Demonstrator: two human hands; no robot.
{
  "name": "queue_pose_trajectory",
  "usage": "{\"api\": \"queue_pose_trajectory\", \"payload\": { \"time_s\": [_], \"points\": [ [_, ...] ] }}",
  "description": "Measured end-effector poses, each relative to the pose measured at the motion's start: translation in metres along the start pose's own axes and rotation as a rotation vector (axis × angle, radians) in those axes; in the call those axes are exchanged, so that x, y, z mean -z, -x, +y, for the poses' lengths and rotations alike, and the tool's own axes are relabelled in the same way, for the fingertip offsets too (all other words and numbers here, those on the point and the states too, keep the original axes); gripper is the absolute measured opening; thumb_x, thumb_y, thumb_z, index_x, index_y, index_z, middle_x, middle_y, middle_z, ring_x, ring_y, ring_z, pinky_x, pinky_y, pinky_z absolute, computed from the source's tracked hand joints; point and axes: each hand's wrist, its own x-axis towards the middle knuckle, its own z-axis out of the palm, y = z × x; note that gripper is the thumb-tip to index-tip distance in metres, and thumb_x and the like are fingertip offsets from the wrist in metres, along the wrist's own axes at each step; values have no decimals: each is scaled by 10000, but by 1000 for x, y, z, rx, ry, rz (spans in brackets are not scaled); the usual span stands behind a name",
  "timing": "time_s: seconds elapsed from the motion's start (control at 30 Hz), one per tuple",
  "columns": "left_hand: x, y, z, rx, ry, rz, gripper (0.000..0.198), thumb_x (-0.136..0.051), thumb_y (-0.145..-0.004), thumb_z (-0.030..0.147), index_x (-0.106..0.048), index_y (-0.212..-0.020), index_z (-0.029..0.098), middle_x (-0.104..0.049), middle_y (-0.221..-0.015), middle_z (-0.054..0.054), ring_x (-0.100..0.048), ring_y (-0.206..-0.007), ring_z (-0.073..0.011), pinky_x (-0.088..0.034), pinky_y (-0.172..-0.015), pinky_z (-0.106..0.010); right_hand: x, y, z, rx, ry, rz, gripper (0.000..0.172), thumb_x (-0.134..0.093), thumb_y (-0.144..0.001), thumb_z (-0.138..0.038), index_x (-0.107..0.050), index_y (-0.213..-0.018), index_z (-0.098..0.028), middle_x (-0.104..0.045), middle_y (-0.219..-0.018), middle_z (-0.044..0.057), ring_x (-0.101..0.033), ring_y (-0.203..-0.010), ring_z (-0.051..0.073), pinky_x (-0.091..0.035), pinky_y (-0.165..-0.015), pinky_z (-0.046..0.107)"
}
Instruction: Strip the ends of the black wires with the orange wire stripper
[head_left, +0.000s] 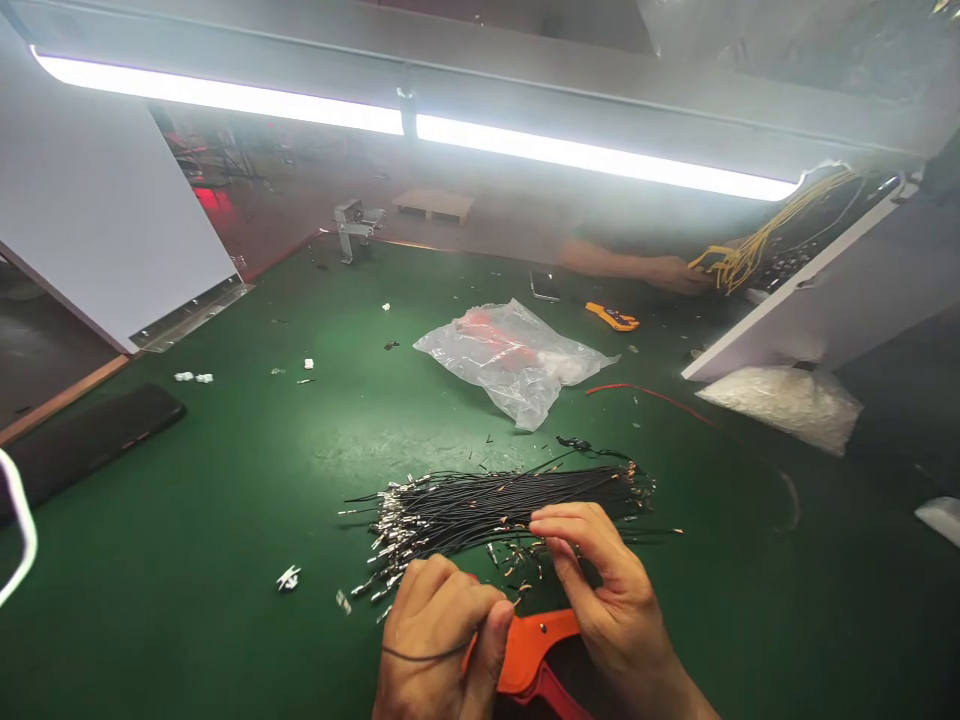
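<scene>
While a thin black wire (427,657) is pinched in the closed left hand (439,625), its end is best kept straight and steady. Just right, the orange tool (529,648) is partly covered (whether touched cannot be told); the right hand (611,585), fingers slightly parted, seemingly empty, is held by the wire bundle (517,497).

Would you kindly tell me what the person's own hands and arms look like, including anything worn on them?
Both the left hand and the right hand are bare, with no glove or ring to be seen. The short stretch of right forearm in view shows no sleeve, watch or bracelet; the left forearm falls outside the picture.
</scene>
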Motion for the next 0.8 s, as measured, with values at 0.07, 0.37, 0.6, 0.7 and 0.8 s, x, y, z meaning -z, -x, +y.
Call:
{"api": "queue_pose_trajectory", "payload": {
  "time_s": [0.07,0.37,0.6,0.7,0.8],
  "points": [
    [4,-3,-3,44,35,-19,209,-480,-1007,139,-588,-853,229,-594,-685,23,-490,-673,-164,-374,-679,-311,8,-2,0,27,79,-62,168,-533,-988,-138,-657,-1015,-248,-702,-876,-4,-619,-813,168,-473,-739,309],
    [27,-28,-20,110,-25,50,225,-592,-943,110,-582,-752,229,-551,-660,59,-503,-647,-126,-414,-661,-264,43,-4,-7,-108,375,-692,304,-766,-835,-368,-516,-778,-205,-539,-788,-18,-464,-737,184,-350,-674,324],
    [32,-34,-27,140,-58,149,224,-592,-957,146,-588,-751,235,-523,-639,59,-484,-641,-134,-406,-643,-264,49,4,-15,-312,379,-913,553,-884,-620,-342,-585,-1062,-197,-545,-1124,77,-509,-1032,304,-432,-958,499],
    [30,-33,-25,132,-53,155,188,-583,-965,155,-625,-807,247,-543,-632,63,-491,-633,-141,-423,-629,-260,42,16,-9,-260,462,-911,530,-756,-660,-157,-598,-1166,-171,-572,-1164,121,-539,-1051,328,-454,-950,539],
    [29,-33,-23,109,-57,151,166,-594,-953,138,-647,-846,254,-562,-635,61,-500,-655,-148,-435,-661,-268,34,20,-6,-173,554,-935,522,-721,-652,-107,-634,-1165,-146,-622,-1158,159,-587,-1018,363,-502,-886,566]
  ]
}}
